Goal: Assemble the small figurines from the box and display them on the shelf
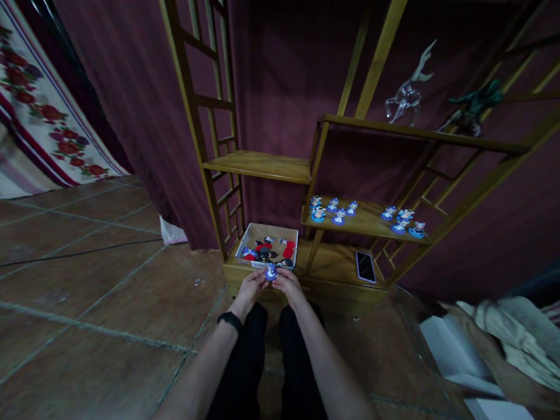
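My left hand (252, 284) and my right hand (286, 283) meet in front of me, and both pinch a small figure on a blue round base (271, 272). Just beyond them a white cardboard box (251, 234) rests on the bottom board of a wooden shelf unit (258, 164). Several small figure parts, red, blue and dark, lie in the box. A black band sits on my left wrist.
Several finished blue-based figures (333, 211) stand in two groups on a low shelf at the right. A phone (365, 266) lies on the bottom board. A glass deer (406, 87) and a dark green figurine (475, 105) stand higher up. Tiled floor lies left, white boxes and cloth right.
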The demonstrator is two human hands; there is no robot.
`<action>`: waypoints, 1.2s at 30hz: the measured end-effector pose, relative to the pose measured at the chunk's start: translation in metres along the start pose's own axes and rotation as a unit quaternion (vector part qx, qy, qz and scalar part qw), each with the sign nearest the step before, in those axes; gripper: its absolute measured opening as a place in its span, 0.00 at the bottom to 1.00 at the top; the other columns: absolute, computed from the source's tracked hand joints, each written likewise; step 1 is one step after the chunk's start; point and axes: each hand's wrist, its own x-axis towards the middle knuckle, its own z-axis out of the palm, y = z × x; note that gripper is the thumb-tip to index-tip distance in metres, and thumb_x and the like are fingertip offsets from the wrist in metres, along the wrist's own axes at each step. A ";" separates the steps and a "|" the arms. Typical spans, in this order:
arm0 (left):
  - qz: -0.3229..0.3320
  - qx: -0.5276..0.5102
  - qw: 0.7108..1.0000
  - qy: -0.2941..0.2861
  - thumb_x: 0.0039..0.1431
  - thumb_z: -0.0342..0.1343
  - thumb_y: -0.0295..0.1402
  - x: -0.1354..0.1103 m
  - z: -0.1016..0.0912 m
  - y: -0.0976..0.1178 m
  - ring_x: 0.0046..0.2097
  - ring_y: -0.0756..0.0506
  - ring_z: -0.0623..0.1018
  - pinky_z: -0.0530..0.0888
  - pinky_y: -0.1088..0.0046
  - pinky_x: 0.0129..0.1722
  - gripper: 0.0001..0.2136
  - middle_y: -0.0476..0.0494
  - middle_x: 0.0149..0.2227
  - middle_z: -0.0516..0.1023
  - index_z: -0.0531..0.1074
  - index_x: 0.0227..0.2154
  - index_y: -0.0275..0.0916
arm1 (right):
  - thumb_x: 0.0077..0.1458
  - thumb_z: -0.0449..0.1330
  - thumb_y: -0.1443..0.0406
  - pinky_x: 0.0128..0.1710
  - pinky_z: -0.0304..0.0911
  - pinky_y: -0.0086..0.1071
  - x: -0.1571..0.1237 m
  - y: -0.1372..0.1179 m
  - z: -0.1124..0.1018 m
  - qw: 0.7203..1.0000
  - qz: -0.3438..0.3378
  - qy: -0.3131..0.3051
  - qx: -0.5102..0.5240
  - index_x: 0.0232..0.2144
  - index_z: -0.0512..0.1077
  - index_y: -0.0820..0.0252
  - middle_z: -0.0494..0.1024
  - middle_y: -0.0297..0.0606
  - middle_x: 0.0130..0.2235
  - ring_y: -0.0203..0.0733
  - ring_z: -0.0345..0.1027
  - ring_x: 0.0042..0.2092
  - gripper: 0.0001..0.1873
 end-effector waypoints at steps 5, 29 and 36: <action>-0.032 -0.055 0.998 0.006 0.44 0.60 0.25 0.003 -0.003 -0.002 0.28 0.51 0.75 0.72 0.77 0.30 0.11 0.41 0.29 0.76 0.73 0.35 0.31 | 0.35 0.65 0.60 0.32 0.66 0.32 0.001 0.002 0.000 1.000 -0.007 0.012 0.015 0.33 0.72 0.60 0.75 0.35 0.28 0.34 0.68 0.27 0.19; -0.062 -0.105 0.990 0.073 0.45 0.58 0.19 0.003 0.009 -0.004 0.28 0.48 0.78 0.76 0.74 0.32 0.07 0.44 0.25 0.76 0.68 0.28 0.33 | 0.35 0.64 0.61 0.25 0.62 0.26 0.013 0.006 -0.001 0.999 0.022 0.035 0.031 0.33 0.72 0.63 0.72 0.32 0.20 0.31 0.65 0.22 0.18; -0.055 -0.112 0.990 0.072 0.46 0.57 0.19 0.007 0.007 -0.008 0.26 0.50 0.77 0.75 0.75 0.30 0.05 0.44 0.24 0.76 0.68 0.26 0.33 | 0.36 0.64 0.62 0.23 0.61 0.25 0.010 0.001 0.000 0.998 0.030 0.038 0.035 0.32 0.72 0.62 0.71 0.30 0.18 0.30 0.64 0.20 0.17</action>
